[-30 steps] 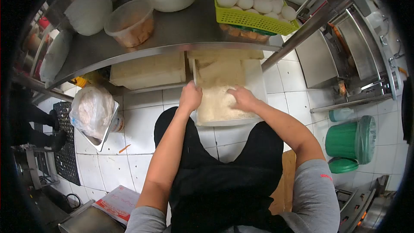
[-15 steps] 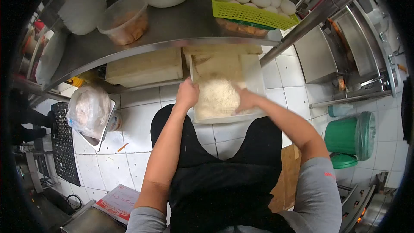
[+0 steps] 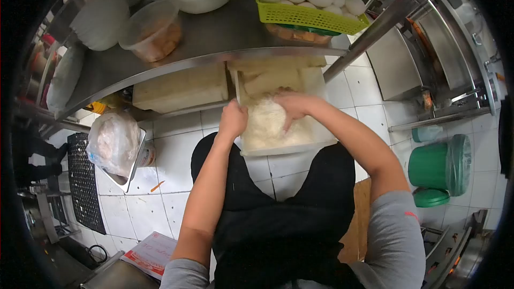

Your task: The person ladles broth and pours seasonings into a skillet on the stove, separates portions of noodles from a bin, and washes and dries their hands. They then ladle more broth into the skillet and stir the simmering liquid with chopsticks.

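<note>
A white rectangular bin [image 3: 316,145] juts out from under the metal table, between my knees. Pale, flour-like powder [image 3: 266,123] lies heaped inside it. My left hand [image 3: 233,119] is closed round the bin's left rim. Inside the bin, my right hand [image 3: 290,108] has its fingers spread and touches the far right side of the powder heap; some fingertips are hidden in the powder or blurred.
The metal table [image 3: 225,32] holds a green basket [image 3: 310,15] of eggs, a clear tub [image 3: 155,35] and stacked bowls. A bagged item [image 3: 112,139] rests on a metal tray at left. Green bucket [image 3: 433,166] at right. Another person's legs [image 3: 45,160] stand far left.
My right hand has moved from the right of the powder to its far side, with the fingers spread. The powder heap has changed shape. My left hand stays on the rim.
</note>
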Demonstrator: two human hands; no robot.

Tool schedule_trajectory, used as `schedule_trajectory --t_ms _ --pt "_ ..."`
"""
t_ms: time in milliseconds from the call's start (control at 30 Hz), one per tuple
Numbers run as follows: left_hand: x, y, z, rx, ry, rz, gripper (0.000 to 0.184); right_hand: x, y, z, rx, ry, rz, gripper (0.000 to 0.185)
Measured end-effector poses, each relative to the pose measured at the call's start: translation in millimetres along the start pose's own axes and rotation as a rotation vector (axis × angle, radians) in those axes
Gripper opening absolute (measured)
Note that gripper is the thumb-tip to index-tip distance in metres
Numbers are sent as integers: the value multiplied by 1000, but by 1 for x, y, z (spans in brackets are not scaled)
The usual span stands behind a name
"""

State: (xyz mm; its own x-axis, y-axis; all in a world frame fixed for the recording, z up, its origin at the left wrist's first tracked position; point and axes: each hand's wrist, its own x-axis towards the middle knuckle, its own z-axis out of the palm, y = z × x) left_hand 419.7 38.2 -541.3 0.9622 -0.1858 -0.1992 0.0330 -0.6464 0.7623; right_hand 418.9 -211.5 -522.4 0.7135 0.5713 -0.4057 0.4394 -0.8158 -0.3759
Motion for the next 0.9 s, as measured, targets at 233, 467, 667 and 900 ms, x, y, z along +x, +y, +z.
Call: schedule_trajectory --t_ms 233,467,667,900 --pt "5 -9 1 -48 9 16 32 -4 -48 47 -167 190 -57 77" --pt "4 -2 -2 28 12 5 32 -28 -20 11 -105 192 282 58" --pt "1 0 -5 -21 7 20 31 -36 -39 3 -179 267 224 92" --pt "10 -4 -2 4 -1 0 33 -4 -10 53 33 186 259 95"
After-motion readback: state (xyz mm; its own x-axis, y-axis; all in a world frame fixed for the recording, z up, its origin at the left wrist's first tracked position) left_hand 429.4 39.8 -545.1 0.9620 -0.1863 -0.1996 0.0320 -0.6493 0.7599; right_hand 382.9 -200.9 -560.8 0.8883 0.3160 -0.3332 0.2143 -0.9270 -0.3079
